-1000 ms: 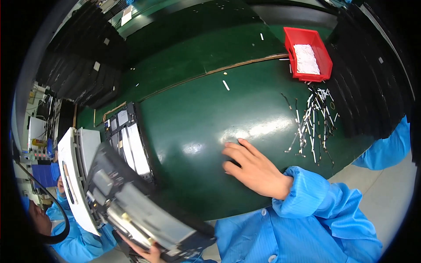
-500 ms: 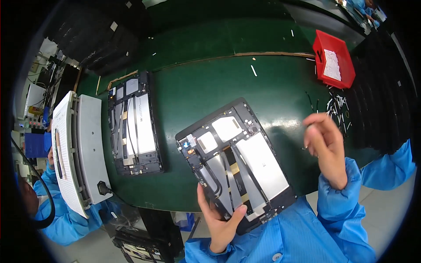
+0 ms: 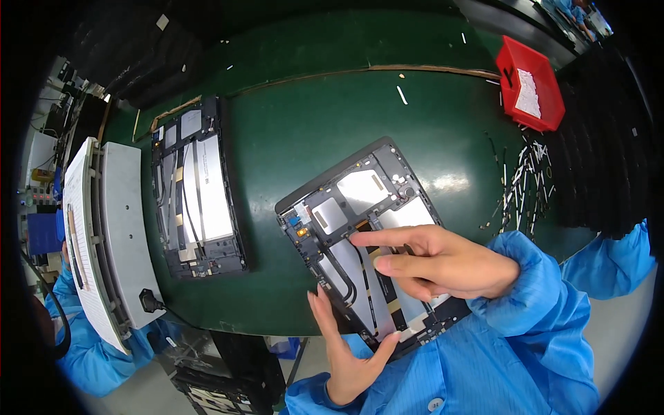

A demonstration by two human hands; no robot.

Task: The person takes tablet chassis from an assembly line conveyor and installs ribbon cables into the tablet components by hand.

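Note:
An opened tablet (image 3: 360, 190) with bare circuit parts, cables and silver plates lies tilted at the table's front edge, its back uncovered. My left hand (image 3: 349, 363) grips its lower left corner, thumb over the inner face and fingers along the side. Over the middle of the tablet reaches my right hand (image 3: 443, 263). Its index finger is stretched out, the tip on or just above the cables below the two silver plates. The thumb stands apart from it, and no object shows between them. The other fingers are curled and partly hidden; the hand covers the tablet's right part.
Another opened tablet (image 3: 207, 187) lies to the left, beside a grey box (image 3: 131, 235) with papers and pens on it. A red bin (image 3: 543, 83) stands at the far right, above scattered thin strips (image 3: 529, 180). Black stacks border the right. Co-workers' blue sleeves (image 3: 609, 263) show at both sides.
My right hand has come left from beside the tablet to over its middle, index finger now extended. My left hand keeps its grip. The view has shifted slightly.

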